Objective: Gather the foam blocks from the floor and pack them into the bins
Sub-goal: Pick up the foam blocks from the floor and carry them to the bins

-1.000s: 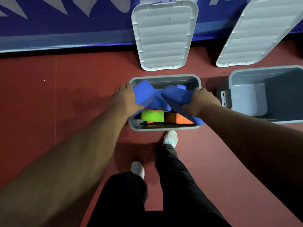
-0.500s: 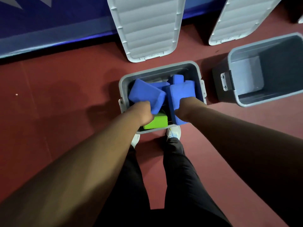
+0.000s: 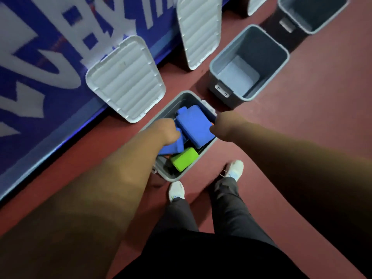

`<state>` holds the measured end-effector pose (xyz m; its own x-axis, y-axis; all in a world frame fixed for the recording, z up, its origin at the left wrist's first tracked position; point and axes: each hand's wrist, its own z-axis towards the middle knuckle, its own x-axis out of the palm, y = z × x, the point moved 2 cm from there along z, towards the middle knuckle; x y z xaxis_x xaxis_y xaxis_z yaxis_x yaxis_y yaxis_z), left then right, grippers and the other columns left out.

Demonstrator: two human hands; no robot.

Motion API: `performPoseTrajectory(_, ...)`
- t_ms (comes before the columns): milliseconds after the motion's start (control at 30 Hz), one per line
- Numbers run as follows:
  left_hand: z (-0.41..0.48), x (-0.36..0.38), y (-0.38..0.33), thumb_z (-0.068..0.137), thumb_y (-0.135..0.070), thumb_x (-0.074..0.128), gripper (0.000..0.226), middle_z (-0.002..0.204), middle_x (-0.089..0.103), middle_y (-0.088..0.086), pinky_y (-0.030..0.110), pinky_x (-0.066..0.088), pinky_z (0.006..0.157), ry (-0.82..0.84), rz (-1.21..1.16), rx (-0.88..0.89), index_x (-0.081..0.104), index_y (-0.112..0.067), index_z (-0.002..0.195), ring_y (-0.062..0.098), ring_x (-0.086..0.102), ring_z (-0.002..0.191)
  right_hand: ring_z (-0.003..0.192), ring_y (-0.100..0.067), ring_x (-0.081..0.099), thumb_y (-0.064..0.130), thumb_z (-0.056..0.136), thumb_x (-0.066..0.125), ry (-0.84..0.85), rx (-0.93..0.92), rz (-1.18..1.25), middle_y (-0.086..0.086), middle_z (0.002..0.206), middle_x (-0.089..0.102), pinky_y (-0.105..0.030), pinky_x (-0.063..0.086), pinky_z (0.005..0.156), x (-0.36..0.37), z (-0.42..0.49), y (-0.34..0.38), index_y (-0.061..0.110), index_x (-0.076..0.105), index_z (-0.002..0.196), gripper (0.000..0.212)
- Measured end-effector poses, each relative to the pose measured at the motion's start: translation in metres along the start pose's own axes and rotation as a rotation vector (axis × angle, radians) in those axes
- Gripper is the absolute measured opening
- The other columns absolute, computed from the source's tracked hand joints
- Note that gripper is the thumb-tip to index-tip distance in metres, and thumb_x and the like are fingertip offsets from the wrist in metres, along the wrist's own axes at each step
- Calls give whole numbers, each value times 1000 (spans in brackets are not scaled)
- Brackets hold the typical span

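Block position: the large blue block (image 3: 194, 126) is lying tilted on top of the pile in the near bin (image 3: 171, 106), directly between your two hands. Its long axis is running from the far wall toward the near-right rim.

Right hand (image 3: 224, 127): you are holding it at that right rim, touching or just beside the block's right edge. The fingers are blurring out, so I cannot tell whether it is gripping or closed on nothing.

Left hand (image 3: 167, 130): you are reaching in from the left, fingers curling down over the lower blue block (image 3: 171, 147) and apparently gripping it.

Green block (image 3: 184, 159): it is sitting deeper, at the bin's near end.

Judgement: the right hand is nearer the large block. Pressing it flat is likely calling for a push leftward and down. The empty bin (image 3: 261, 49) is standing just beyond.
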<state>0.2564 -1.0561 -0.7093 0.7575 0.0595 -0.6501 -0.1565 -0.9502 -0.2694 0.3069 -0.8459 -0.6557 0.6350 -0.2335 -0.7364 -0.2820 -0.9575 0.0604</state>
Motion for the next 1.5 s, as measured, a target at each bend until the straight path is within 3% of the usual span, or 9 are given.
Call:
performPoseTrajectory(133,-20,-17,-90,95,-25,55,18,113,68,20,37,42,74,-9,91,152,64,-9,98,36,59,95,87,-33,54,41,95,51,-66,120,86,-12,101,65,-35,48,77,-8,-65,-69,15,59,93,27)
performPoseTrajectory(267,-48,4,-185,93,-27,58,23,109,73,23,37,47,77,-4,192,292,70,-7,94,39,67,102,105,-37,61,40,98,51,-100,246,204,-17,116,68,-33,45,80,5,-130,-148,9,70,108,37)
performPoseTrajectory(367,-73,40,-256,95,-27,63,28,111,72,24,34,45,81,24,278,393,70,-1,105,40,66,107,109,-37,62,38,99,52,-95,333,311,-19,118,68,-34,47,84,32,-185,-211,6,71,111,39)
performPoseTrajectory(500,-116,108,-359,97,-29,63,34,119,71,24,37,49,89,73,412,508,69,-1,114,39,64,114,96,-35,57,35,99,51,-87,444,439,-18,113,67,-33,47,81,89,-263,-305,12,65,98,28)
performPoseTrajectory(767,-233,311,-589,98,-26,59,30,105,73,22,40,55,86,192,670,702,73,0,102,38,68,104,91,-33,55,35,95,51,-97,701,710,-11,100,61,-34,49,79,256,-452,-516,15,58,89,22)
performPoseTrajectory(867,-283,410,-669,97,-25,59,19,91,72,14,38,53,83,272,723,774,69,-9,92,36,69,101,100,-34,60,35,98,50,-76,828,780,-13,107,63,-33,49,80,331,-537,-599,12,67,101,29)
performPoseTrajectory(1100,-392,577,-817,100,-27,59,22,111,75,10,37,55,94,402,770,952,70,-13,113,30,68,107,121,-37,61,39,100,51,-128,1119,920,-20,130,66,-38,52,97,455,-703,-736,0,68,124,48)
performPoseTrajectory(1300,-426,647,-913,99,-28,60,23,109,75,11,40,57,93,434,850,1050,72,-12,112,30,69,105,122,-37,61,42,100,52,-164,1224,1004,-21,130,66,-37,51,97,504,-756,-797,0,69,122,50)
performPoseTrajectory(1500,-395,705,-1000,97,-25,60,25,110,76,11,40,57,94,483,955,1068,74,-9,111,31,71,103,120,-39,62,41,99,51,-156,1230,1023,-22,127,67,-37,51,96,519,-747,-876,-1,69,119,50)
